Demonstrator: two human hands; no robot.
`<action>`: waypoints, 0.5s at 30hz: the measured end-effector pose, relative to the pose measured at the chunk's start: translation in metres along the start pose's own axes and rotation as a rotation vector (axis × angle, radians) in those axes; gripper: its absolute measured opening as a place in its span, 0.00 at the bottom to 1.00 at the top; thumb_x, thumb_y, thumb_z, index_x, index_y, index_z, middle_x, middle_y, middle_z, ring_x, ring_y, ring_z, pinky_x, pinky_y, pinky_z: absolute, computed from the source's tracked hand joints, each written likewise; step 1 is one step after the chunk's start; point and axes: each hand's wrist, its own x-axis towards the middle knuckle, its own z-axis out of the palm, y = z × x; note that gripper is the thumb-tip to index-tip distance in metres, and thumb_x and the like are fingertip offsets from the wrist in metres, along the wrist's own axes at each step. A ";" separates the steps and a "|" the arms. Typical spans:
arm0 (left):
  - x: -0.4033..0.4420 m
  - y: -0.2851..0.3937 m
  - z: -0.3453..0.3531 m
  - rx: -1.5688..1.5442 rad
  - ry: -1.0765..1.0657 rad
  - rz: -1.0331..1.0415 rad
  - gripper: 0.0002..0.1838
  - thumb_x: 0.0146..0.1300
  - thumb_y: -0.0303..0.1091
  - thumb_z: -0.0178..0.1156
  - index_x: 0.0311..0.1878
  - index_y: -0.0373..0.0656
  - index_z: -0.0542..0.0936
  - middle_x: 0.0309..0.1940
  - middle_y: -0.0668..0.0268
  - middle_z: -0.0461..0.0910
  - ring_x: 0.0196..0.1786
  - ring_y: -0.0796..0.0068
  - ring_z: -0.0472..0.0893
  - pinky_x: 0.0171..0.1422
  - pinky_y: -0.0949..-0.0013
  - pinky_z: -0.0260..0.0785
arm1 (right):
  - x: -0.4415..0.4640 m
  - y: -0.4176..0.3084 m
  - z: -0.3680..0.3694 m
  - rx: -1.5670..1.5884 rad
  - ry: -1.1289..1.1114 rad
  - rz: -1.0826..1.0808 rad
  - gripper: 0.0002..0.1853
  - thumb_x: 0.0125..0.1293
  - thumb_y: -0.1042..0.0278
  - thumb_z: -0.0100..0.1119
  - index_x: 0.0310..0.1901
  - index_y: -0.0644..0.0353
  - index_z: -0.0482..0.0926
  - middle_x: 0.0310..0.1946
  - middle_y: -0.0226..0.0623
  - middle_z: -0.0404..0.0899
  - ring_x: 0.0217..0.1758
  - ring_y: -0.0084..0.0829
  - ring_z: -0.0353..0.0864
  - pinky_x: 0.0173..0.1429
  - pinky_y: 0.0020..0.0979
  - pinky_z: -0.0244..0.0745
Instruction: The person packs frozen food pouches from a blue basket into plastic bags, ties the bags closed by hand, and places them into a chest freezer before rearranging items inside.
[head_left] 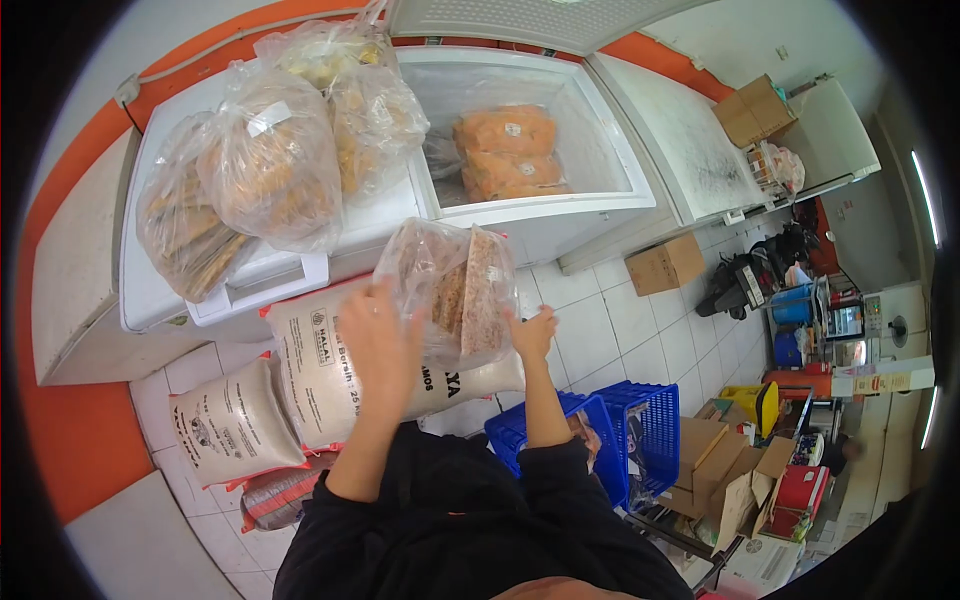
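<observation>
A clear plastic bag (445, 290) with flat brown, speckled food packs inside hangs in front of me, above the rice sacks. My right hand (533, 330) pinches its right edge. My left hand (378, 330), slightly smeared by motion, grips the bag's left side; its fingertips partly hide the plastic. Just beyond the bag stands an open chest freezer (630, 170) with orange packs (510, 150) lying in it. On the freezer's closed left part sit several big knotted plastic bags (275, 170) of brown and yellowish food.
White rice sacks (235, 420) lie on the tiled floor below my hands. Blue crates (650, 440) with packs stand at my right, next to cardboard boxes (715, 460). A small box (665, 263) and a motorbike (735, 285) are farther right, near a second freezer (680, 140).
</observation>
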 end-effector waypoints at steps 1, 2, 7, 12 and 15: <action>0.005 0.022 -0.003 -0.140 -0.006 0.055 0.26 0.53 0.42 0.60 0.52 0.36 0.70 0.39 0.55 0.77 0.44 0.53 0.75 0.47 0.56 0.67 | -0.001 0.009 0.008 -0.031 -0.120 0.074 0.29 0.57 0.40 0.52 0.41 0.64 0.73 0.42 0.52 0.76 0.44 0.48 0.76 0.48 0.43 0.69; 0.002 0.033 0.019 -0.184 -0.184 0.080 0.23 0.52 0.43 0.62 0.46 0.36 0.72 0.39 0.54 0.77 0.43 0.52 0.75 0.46 0.56 0.68 | -0.004 0.009 0.007 -0.027 -0.119 0.079 0.29 0.57 0.40 0.52 0.41 0.64 0.73 0.42 0.52 0.76 0.44 0.48 0.76 0.48 0.43 0.69; 0.016 0.015 0.163 -0.156 -0.481 -0.174 0.24 0.48 0.41 0.65 0.43 0.34 0.71 0.34 0.49 0.78 0.39 0.48 0.78 0.41 0.54 0.69 | 0.008 -0.017 -0.026 0.042 -0.061 -0.180 0.21 0.66 0.53 0.45 0.31 0.67 0.75 0.26 0.50 0.77 0.30 0.45 0.77 0.38 0.43 0.69; 0.015 0.017 0.135 -0.331 -0.597 -0.028 0.35 0.48 0.34 0.62 0.55 0.25 0.59 0.31 0.44 0.77 0.40 0.47 0.77 0.42 0.55 0.69 | 0.006 -0.073 -0.076 0.778 -0.222 -0.110 0.20 0.68 0.57 0.44 0.30 0.68 0.75 0.23 0.40 0.75 0.26 0.28 0.71 0.33 0.31 0.66; -0.018 0.031 0.162 -0.404 -0.672 0.275 0.37 0.49 0.28 0.54 0.62 0.31 0.51 0.29 0.40 0.77 0.39 0.45 0.78 0.43 0.51 0.68 | -0.008 -0.071 -0.063 0.775 -0.303 -0.153 0.18 0.68 0.59 0.45 0.33 0.67 0.76 0.24 0.28 0.74 0.26 0.19 0.69 0.29 0.25 0.64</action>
